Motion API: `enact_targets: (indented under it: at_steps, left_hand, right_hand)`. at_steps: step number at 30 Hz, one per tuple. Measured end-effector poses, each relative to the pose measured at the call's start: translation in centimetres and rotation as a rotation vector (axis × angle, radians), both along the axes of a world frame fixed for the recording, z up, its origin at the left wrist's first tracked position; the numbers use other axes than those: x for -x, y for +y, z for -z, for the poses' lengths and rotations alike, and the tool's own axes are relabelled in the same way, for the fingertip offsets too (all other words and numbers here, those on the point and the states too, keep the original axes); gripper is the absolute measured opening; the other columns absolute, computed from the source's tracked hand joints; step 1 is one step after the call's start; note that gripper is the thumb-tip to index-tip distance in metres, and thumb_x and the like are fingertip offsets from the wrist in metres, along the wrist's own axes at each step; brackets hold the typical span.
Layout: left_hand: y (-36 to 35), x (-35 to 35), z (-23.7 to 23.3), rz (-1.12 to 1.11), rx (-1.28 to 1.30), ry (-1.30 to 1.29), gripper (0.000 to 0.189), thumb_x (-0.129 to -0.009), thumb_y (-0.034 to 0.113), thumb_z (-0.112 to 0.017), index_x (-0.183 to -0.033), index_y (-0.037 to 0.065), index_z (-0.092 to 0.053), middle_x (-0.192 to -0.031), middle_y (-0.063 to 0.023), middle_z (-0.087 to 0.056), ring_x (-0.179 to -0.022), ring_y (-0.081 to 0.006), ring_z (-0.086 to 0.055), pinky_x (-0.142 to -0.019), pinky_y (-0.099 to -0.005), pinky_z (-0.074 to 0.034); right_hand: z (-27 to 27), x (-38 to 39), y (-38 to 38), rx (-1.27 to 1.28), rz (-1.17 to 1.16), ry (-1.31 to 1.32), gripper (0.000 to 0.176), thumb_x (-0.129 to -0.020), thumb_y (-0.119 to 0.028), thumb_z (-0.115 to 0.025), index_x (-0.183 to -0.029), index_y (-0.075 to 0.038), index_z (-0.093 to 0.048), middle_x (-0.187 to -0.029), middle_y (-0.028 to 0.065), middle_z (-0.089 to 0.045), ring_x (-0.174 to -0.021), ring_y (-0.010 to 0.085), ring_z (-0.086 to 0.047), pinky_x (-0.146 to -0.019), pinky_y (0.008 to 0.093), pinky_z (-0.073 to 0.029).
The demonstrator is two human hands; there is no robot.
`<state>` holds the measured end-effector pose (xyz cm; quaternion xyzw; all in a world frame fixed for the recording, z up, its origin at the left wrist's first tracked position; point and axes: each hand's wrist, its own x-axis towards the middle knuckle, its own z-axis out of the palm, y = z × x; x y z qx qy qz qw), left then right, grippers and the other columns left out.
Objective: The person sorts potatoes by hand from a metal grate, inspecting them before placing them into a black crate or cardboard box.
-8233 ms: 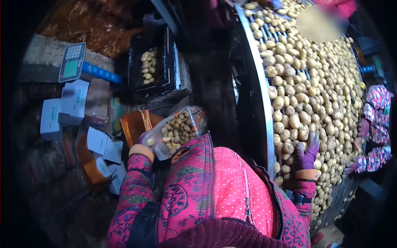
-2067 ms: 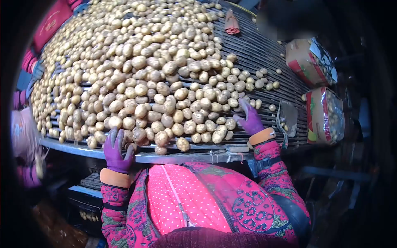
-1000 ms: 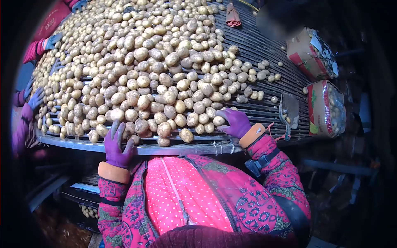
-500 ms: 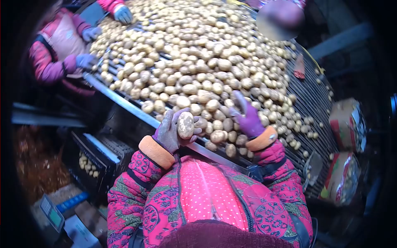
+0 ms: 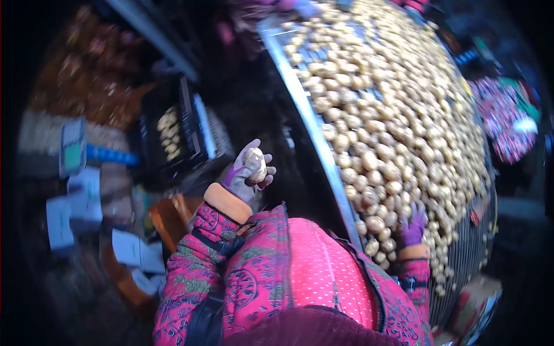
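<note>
Now our left hand (image 5: 247, 172) grips a potato (image 5: 255, 164) clear of the bench (image 5: 314, 124), near the crate (image 5: 173, 130). Our right hand (image 5: 413, 228) rests on the heap (image 5: 392, 115) there; whether it grips anything, we cannot tell.

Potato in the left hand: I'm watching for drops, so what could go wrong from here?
1. The potato sits in the left hand clear of the table rail, short of the black crate; a slip might drop it between them.
2. The right hand rests among heaped potatoes at the rail; a nudge could roll some off.
</note>
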<state>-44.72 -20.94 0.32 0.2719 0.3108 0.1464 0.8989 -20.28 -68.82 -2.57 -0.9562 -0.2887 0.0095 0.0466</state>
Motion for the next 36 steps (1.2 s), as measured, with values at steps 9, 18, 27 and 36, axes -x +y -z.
enact_targets:
  at_steps: [9,18,27,36]
  left_hand:
    - [3.1,30.4,16.3,-0.521,-0.302,0.634,0.047,-0.083,0.01,-0.067,-0.128,0.013,-0.053,-0.09,-0.0108,-0.063,-0.068,-0.0221,-0.063,-0.054,-0.0326,-0.05]
    - [14.3,39.3,24.6,-0.498,-0.516,1.204,0.058,-0.089,0.014,-0.061,-0.141,0.009,-0.036,-0.124,-0.0138,-0.047,-0.109,-0.028,-0.053,-0.089,-0.0437,-0.047]
    - [4.4,-7.3,4.1,0.181,-1.911,0.134,0.056,-0.084,0.016,-0.065,-0.135,0.001,-0.049,-0.136,-0.0204,-0.05,-0.122,-0.0374,-0.052,-0.105,-0.0454,-0.041]
    - [-5.0,-19.9,2.3,0.66,-2.132,-0.078,0.064,-0.072,0.028,-0.072,-0.131,0.01,-0.053,-0.136,-0.0189,-0.051,-0.123,-0.0399,-0.047,-0.106,-0.0523,-0.034]
  right_hand:
    - [-0.8,-0.1,0.5,-0.012,0.016,0.094,0.056,-0.096,-0.04,-0.047,-0.144,-0.009,-0.042,-0.15,0.0226,-0.033,-0.136,0.0413,-0.032,-0.113,0.0503,-0.021]
    - [-1.3,1.1,2.5,0.02,0.153,0.081,0.076,-0.084,-0.052,-0.06,-0.146,-0.011,-0.039,-0.146,0.0224,-0.04,-0.135,0.0419,-0.036,-0.112,0.0537,-0.024]
    - [-6.1,2.1,2.1,0.087,0.142,0.319,0.079,-0.083,-0.055,-0.061,-0.147,-0.015,-0.036,-0.147,0.0152,-0.041,-0.135,0.0422,-0.035,-0.111,0.0521,-0.03]
    - [-8.8,-6.5,4.3,0.076,0.017,-0.156,0.059,-0.085,-0.047,-0.061,-0.136,-0.02,-0.05,-0.133,0.0124,-0.052,-0.122,0.0317,-0.047,-0.102,0.0492,-0.036]
